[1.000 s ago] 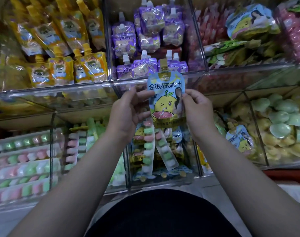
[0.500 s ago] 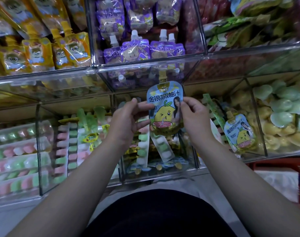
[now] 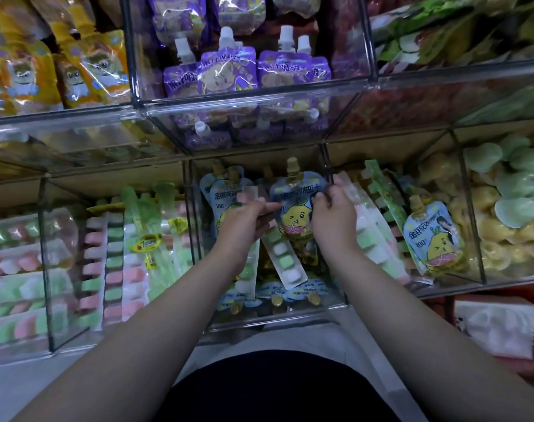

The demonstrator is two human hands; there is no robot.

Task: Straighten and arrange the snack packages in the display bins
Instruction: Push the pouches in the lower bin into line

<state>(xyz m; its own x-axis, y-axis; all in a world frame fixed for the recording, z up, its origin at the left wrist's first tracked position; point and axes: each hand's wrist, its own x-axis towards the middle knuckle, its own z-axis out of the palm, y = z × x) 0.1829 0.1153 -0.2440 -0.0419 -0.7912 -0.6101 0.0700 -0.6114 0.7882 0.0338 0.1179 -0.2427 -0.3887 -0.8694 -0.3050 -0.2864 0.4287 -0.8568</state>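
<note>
The clear display bins are taking up the whole view, and the top row is getting cut off by the frame, so the yellow pouches (image 3: pixel 86 71) and purple pouches (image 3: pixel 229 71) are only partly showing. Glare on the plastic is making the stuff behind the front walls hard to read.

Both hands are reaching into the lower middle bin (image 3: pixel 277 316). The left hand (image 3: pixel 244 217) is pinching the left edge of the pale blue pear pouch (image 3: pixel 296 208), though its fingertips are blurring, so I can't tell the exact grip. The right hand (image 3: pixel 332 214) is curling its fingers round the right edge, hiding part of the print. The pouch is standing upright, gold cap up, next to two matching pouches (image 3: pixel 220 193), with a candy strip (image 3: pixel 285 260) leaning across its lower part.

Compared with a second ago, the pouch is now sitting down inside the bin instead of being held up in front of the purple row.
</note>
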